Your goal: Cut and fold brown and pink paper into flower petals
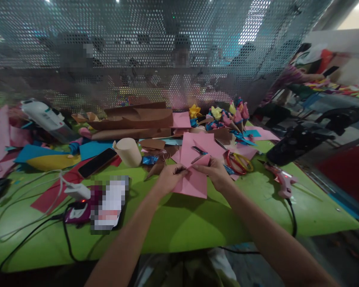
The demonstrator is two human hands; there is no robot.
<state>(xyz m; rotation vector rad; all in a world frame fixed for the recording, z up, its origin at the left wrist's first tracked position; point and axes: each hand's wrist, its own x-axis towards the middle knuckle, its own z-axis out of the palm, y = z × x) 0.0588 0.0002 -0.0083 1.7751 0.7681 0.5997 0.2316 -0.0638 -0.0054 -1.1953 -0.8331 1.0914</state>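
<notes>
My left hand (172, 177) and my right hand (217, 172) meet over the middle of the table, fingers pinched. Between them is a small piece of pink paper (202, 161), gripped by its edges from both sides. Larger pink sheets (194, 187) lie under and behind the hands. A small dark-tipped tool (200, 150) rests on the pink paper just beyond my fingers; its kind is unclear. Right of my right hand lie red and yellow loops (241, 163), which look like scissor handles. A roll of cream tape or paper (128, 152) stands to the left.
A pink glue gun (285, 182) with a cord lies at the right, near a black object (299, 141). Phones (97, 162), a purple power strip (77, 213) and cables occupy the left. Brown paper (131, 119) and paper flowers (227, 115) line the back, before a perforated metal screen (155, 52).
</notes>
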